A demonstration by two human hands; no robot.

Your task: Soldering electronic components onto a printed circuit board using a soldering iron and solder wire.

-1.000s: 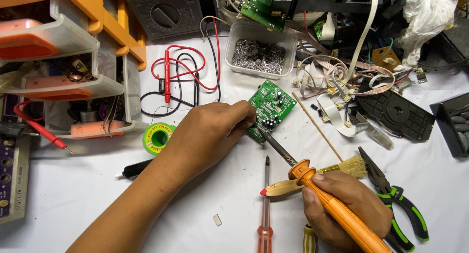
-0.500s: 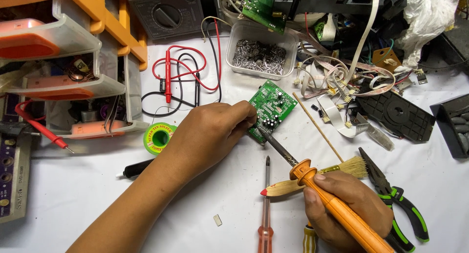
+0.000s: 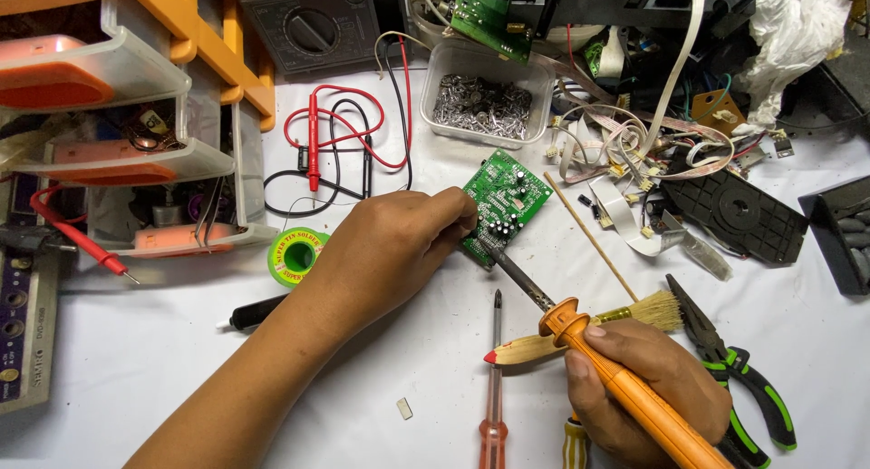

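My left hand (image 3: 394, 247) pinches the near edge of a small green circuit board (image 3: 509, 197) and holds it against the white table. In my right hand (image 3: 634, 383) is an orange-handled soldering iron (image 3: 625, 383), its dark metal tip resting on the board beside my left fingertips. A small wooden-handled brush (image 3: 589, 335) lies under the iron's shaft. In front of me lies a red-handled screwdriver (image 3: 494, 387), pointing away.
A green solder spool (image 3: 296, 254) sits left of my left wrist. Green-handled pliers (image 3: 739, 378) lie at the right. A clear tub of screws (image 3: 482, 105), red and black probe leads (image 3: 335, 143), ribbon cables (image 3: 634, 152) and black plastic parts (image 3: 734, 213) crowd the back. Orange drawer units (image 3: 136, 106) stand left.
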